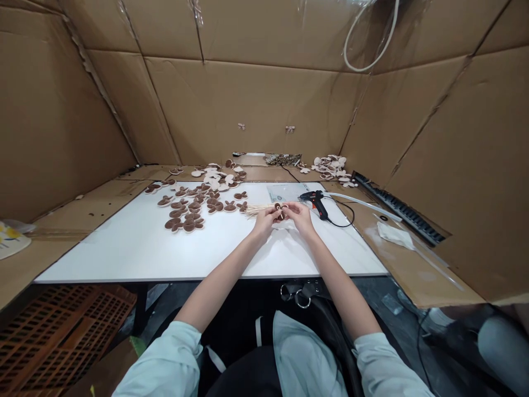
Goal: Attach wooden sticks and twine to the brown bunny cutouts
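Note:
Both my hands meet above the white table (206, 256), near its far edge. My left hand (264, 219) and my right hand (300, 216) pinch a small brown-and-cream felt shape (280, 211) between them, partly hidden by my fingers. A bundle of thin wooden sticks (258, 209) reaches left from my left hand, though I cannot tell whether that hand grips it. Several brown rabbit-eared felt shapes (185, 212) lie to the left. A black hot glue gun (317, 203) rests just beyond my right hand.
A black cable (341, 220) trails from the glue gun. Cream felt pieces (330, 168) are heaped at the back right. A long clear tube (363, 201) and a white cloth (394, 236) lie on the cardboard to the right. Cardboard walls (256, 105) surround the bench; an orange plastic crate (61, 331) sits low left.

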The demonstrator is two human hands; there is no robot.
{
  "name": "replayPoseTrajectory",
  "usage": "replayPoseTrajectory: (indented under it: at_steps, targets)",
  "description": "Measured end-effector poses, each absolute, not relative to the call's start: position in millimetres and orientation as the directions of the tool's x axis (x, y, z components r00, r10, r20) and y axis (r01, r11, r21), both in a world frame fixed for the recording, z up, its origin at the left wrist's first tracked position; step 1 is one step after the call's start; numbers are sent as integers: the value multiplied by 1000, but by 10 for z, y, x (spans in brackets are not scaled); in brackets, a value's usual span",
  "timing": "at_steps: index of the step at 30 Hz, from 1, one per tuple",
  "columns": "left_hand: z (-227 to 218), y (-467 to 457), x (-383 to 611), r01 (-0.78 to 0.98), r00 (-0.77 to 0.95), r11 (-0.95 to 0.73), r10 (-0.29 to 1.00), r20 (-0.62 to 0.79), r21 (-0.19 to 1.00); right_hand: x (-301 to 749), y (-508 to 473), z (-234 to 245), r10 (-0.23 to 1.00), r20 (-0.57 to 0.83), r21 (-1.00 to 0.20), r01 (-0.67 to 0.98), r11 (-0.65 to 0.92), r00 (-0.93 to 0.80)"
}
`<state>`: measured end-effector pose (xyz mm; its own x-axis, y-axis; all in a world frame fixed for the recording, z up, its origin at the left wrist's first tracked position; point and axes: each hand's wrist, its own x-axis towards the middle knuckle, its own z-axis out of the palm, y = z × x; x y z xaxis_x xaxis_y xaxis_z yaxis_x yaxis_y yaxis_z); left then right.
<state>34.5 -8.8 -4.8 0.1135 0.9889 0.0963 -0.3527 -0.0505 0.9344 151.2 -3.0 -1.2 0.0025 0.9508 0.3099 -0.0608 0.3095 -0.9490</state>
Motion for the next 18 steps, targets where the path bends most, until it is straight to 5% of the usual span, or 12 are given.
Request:
replayPoseTrajectory:
  at_steps: [18]
  targets:
    - [-55,-104,379,-443,152,3,986,71,896,1521,3,-40,940,336,-940,-35,338,54]
